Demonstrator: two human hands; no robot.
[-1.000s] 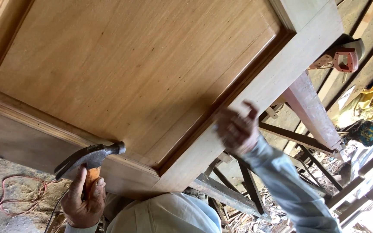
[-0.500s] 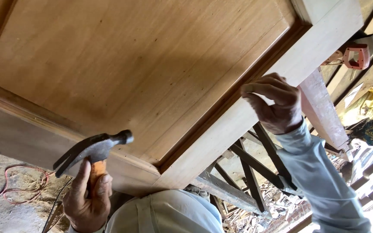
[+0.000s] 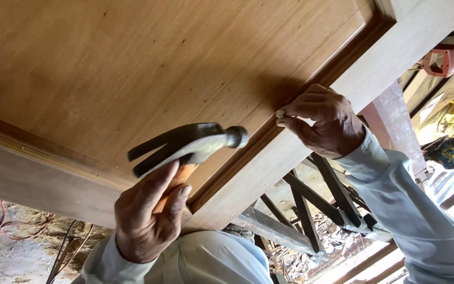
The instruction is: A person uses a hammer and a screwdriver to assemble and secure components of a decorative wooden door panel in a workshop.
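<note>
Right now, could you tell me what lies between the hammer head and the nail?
In the head view, only a bare stretch of door moulding separates hammer head from nail.

Dark wooden trestle frame (image 3: 311, 210) is standing on a debris-strewn floor (image 3: 337, 244). Bright daylight is entering lower right. Red cable (image 3: 1, 229) is lying across the sandy ground (image 3: 6, 257) lower left.
</note>
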